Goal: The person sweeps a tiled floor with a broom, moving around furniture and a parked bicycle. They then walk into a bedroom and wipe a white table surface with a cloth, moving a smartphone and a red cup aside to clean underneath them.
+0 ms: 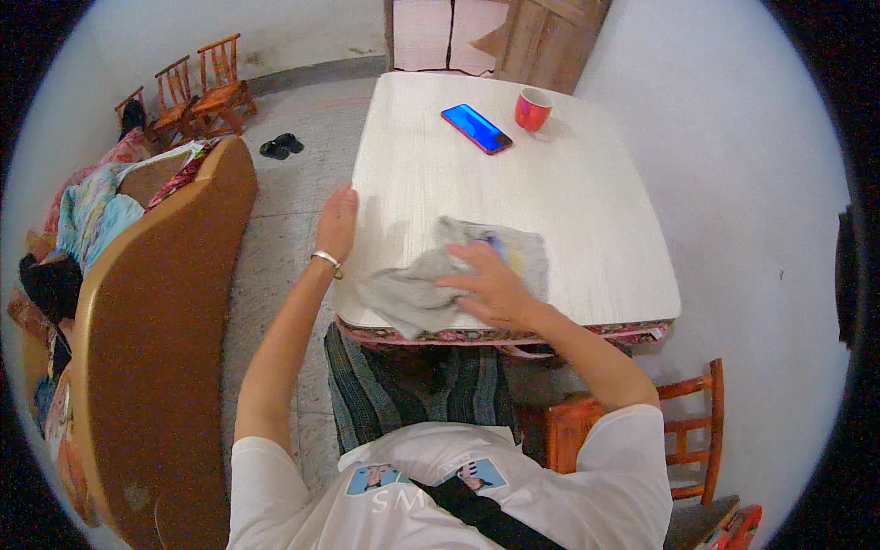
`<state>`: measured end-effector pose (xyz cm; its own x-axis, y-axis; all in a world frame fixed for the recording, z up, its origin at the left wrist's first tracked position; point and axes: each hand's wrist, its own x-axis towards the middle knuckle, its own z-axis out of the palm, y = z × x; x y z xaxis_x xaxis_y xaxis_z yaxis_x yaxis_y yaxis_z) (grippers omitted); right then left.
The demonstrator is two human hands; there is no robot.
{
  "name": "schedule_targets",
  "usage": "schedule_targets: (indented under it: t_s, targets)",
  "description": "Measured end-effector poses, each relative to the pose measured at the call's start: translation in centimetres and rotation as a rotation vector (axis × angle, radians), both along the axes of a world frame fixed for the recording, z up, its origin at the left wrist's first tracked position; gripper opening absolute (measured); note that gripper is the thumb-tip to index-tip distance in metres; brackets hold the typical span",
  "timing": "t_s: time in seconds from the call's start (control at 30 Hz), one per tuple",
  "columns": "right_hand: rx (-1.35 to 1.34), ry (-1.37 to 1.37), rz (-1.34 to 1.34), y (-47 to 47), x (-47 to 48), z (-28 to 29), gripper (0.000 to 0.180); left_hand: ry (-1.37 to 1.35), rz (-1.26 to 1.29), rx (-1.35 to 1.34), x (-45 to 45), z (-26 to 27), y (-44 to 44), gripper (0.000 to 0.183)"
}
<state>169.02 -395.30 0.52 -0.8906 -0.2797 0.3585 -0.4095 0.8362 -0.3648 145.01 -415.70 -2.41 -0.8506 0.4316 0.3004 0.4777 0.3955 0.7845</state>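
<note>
A grey cloth (412, 289), bunched on its left side, lies near the front edge of the white tabletop (564, 199). Blue and yellow patches show on its flatter right part. Over the cloth, palm down, is my right hand (491, 285), slightly blurred, its fingers spread; I see no fold pinched between them. My left hand (337, 223), with a silver bracelet (326, 258) at the wrist, is at the table's left edge. Its fingers are foreshortened, so whether they grip the edge is unclear.
Toward the table's far end are a smartphone (477, 128) and a red mug (533, 110). A brown sofa (165, 330) piled with clothes stands at left. Wooden chairs (220, 89) and black slippers (282, 146) are beyond it. Another wooden chair (711, 433) is at lower right, by the wall.
</note>
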Motion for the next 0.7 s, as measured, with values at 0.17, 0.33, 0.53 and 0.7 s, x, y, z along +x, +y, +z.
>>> schedule_targets:
  t_s: [0.17, 0.33, 0.53, 0.7]
  targets:
    - [0.131, 0.048, -0.62, 13.1, 3.7, -1.1, 0.038, 0.236, -0.011, -0.59, 2.8, 2.2, 4.5, 0.06]
    - [0.274, 0.089, -1.165, 21.5, 3.7, -4.0, 0.048, 0.339, -0.011, -0.881, 4.1, 2.5, 6.6, 0.061]
    - [0.102, 0.124, -0.427, 2.0, -0.1, -0.9, 0.043, 0.359, 0.019, -0.921, 3.3, 2.2, 5.3, 0.06]
    - [0.052, 0.108, -0.379, 4.1, 0.4, -0.8, 0.034, 0.318, -0.01, -0.886, 3.0, 2.1, 5.0, 0.06]
